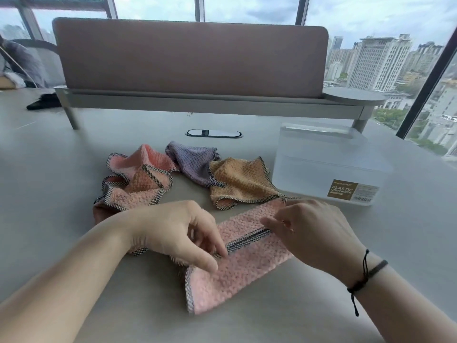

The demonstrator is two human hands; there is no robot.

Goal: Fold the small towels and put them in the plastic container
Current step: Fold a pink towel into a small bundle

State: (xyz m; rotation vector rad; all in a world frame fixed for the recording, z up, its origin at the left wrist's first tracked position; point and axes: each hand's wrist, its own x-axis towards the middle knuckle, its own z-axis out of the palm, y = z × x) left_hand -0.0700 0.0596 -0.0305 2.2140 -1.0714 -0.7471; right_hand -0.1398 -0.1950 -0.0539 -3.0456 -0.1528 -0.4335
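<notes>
Wide grey table [74, 154], and on its right side sits the frosted plastic container [329, 167], lid apparently on, no towel visible inside it. Left of the box waits a heap: a crumpled pink towel [138, 179], a purple towel [193, 164] and an orange towel [237, 184], all rumpled and overlapping.

Front and centre lies the pink towel in work [237, 268], spread on the table with one trimmed edge brought to the middle. It looks light, soft and floppy, a nubbly pile that should grip itself rather than slide, so creases will want pressing down. The woven border is the firmest part and probably the best place to pinch.

The left hand [178, 233] reaches in palm down, fingertips pressing that dark border flat. The right hand [311, 231] curls at the far end, thumb and fingers closed in a pinch on the same edge. Both wrists hover low.
</notes>
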